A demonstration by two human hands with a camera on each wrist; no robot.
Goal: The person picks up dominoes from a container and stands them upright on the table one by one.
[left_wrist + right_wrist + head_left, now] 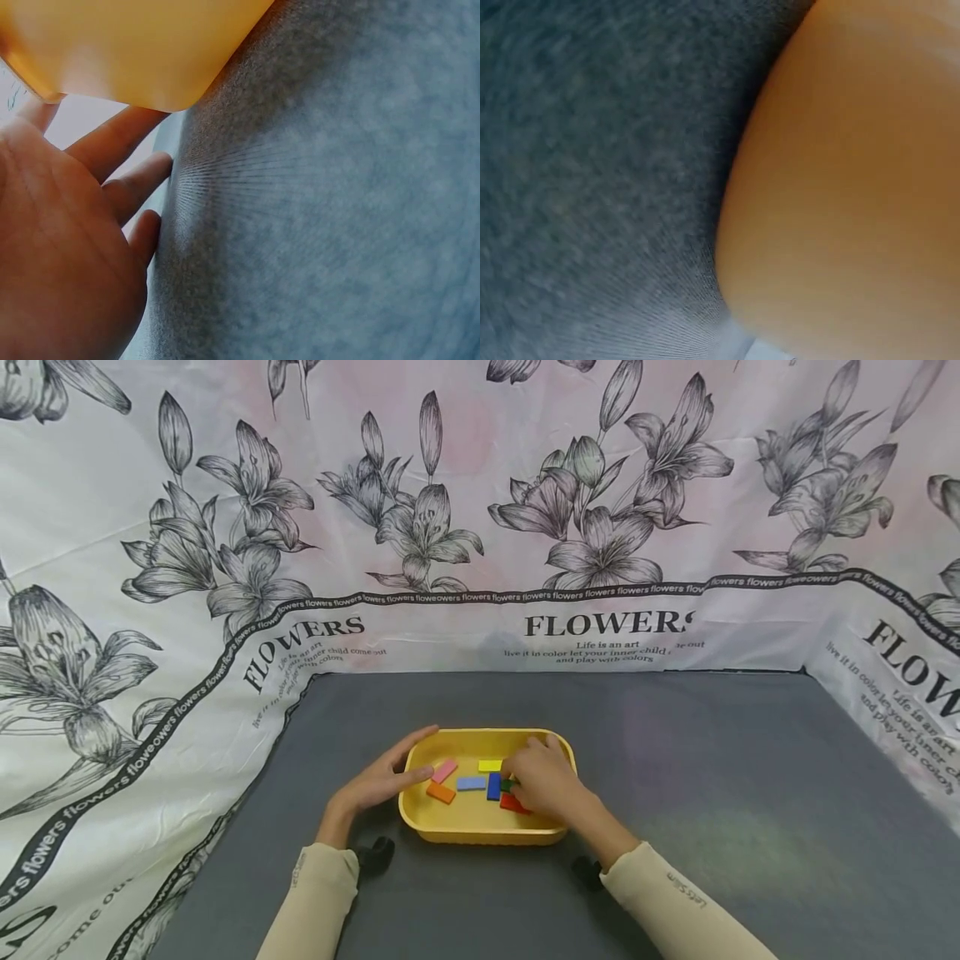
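In the head view, a person's left hand (378, 781) lies with fingers extended at the left end of a yellow tray (487, 837) on the gray table (750, 827), thumb over the rim near a pink block (446, 770) and an orange block (441, 792), while the right hand (549, 783) reaches inside over a green block (508, 785) and a red block (513, 803), its fingertips too hidden to tell any grip. The left wrist view shows nearly straight, spread fingers at the tray's edge. The right wrist view shows the tray's smooth outer wall beside the table.
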